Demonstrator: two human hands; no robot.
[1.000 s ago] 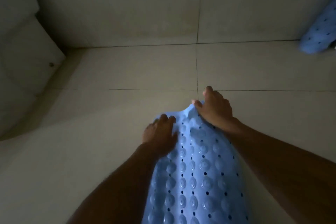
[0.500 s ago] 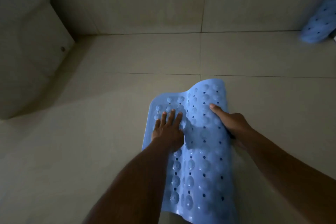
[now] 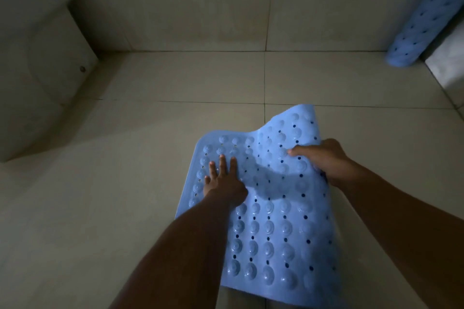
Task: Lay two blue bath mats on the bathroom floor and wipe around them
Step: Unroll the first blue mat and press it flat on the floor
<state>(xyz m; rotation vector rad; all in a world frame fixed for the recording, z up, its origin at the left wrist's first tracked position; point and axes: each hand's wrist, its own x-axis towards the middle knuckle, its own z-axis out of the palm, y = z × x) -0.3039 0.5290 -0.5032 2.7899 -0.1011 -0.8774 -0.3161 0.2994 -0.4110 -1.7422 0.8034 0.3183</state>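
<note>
A blue bath mat (image 3: 271, 221) with suction cups and small holes lies on the beige tiled floor in front of me. My left hand (image 3: 223, 180) presses flat on its left half with the fingers spread. My right hand (image 3: 324, 158) grips the mat's right edge, and the far right corner is lifted and curled off the floor. A second blue bath mat (image 3: 421, 17), rolled up, leans against the wall at the far right.
A white fixture (image 3: 37, 63) with a small bolt stands against the wall at the left. The tiled wall (image 3: 200, 2) runs across the back. A pale object (image 3: 449, 68) sits at the right beside the rolled mat.
The mat has been unrolled and spread wider on the floor. My left hand went from gripping its end to lying flat on it. My right hand moved to the right edge.
</note>
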